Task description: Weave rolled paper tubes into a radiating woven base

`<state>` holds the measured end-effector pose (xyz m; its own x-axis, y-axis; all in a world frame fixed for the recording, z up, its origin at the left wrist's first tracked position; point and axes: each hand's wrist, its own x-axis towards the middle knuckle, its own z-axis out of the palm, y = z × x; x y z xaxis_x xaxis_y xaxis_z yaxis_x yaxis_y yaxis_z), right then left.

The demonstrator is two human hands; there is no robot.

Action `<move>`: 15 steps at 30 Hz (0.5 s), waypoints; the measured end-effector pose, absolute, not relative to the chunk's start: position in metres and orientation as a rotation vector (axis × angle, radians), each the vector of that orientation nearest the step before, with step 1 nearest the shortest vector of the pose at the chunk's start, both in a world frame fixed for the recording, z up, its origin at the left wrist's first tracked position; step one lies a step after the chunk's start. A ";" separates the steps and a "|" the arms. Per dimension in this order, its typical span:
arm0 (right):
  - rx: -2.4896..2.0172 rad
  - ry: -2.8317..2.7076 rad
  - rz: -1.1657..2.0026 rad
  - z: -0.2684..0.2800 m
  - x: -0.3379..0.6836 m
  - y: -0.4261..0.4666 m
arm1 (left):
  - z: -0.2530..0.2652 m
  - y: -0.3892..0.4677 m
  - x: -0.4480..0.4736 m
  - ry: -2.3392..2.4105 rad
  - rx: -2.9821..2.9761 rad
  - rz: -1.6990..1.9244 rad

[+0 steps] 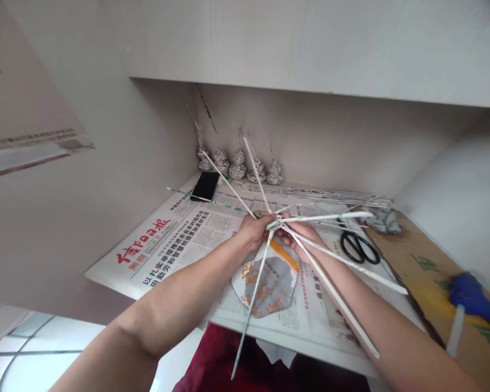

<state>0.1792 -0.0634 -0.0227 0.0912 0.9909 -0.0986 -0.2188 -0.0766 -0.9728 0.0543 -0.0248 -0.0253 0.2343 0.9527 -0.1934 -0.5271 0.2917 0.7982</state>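
Observation:
My left hand (253,230) and my right hand (300,235) meet over the table, both closed on the middle of a bundle of rolled paper sticks (329,216). The white and greenish sticks fan out from between my fingers in several directions, some toward me and some toward the back wall. My fingertips partly hide the place where they cross. Beneath my hands lies a grey many-sided card (265,283) with orange writing and an orange stripe, flat on the newspaper (179,245).
Several small coiled paper gourds (238,166) line the back wall, near a black phone (204,186). More paper sticks (310,194) lie behind. To the right are black-handled scissors (353,247), a crumpled grey lump (381,220), cardboard (416,272) and a blue glue gun (473,299).

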 end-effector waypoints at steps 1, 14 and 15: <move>-1.172 -0.918 1.240 -0.025 0.177 -0.063 | -0.026 -0.026 0.055 0.768 0.706 1.125; -1.286 -0.861 0.979 -0.034 0.175 -0.061 | -0.040 -0.026 0.053 0.841 1.044 1.144; -1.294 -0.875 0.964 -0.034 0.176 -0.061 | -0.040 -0.027 0.052 0.834 1.052 1.144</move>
<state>0.1761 -0.0614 -0.0343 0.3649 0.9310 -0.0070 -0.0827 0.0249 -0.9963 0.0525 -0.0266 -0.0395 0.2318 0.9728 -0.0031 -0.3007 0.0747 0.9508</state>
